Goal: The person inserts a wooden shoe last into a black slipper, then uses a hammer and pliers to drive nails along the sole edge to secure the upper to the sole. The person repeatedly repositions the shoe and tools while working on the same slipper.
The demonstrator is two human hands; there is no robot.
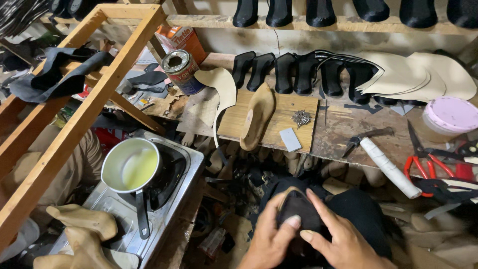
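So there's this dark, rounded piece of black shoe upper (298, 209) sitting low in the middle, right over the person's lap, and both hands are wrapped around it. The left hand (269, 239) cups it from the left with the thumb pressed across its front, and the right hand (338, 239) grips it from the right with the fingers laid up along its side, so the piece is squeezed between the two palms. Just above that, on the cluttered wooden workbench (343, 129), a pale wooden shoe last (256, 117) lies on a light plywood board (271, 122) next to a little heap of small metal tacks (301, 118). A hammer with a white wrapped handle (386, 162) sits to the right, near red-handled pliers (423, 167) and a tub with a pink lid (450, 117). Off to the left, well apart from the hands, a small metal saucepan of yellowish liquid (132, 167) rests on a steel burner stove (164, 199), with an open round tin can (181, 69) behind it.
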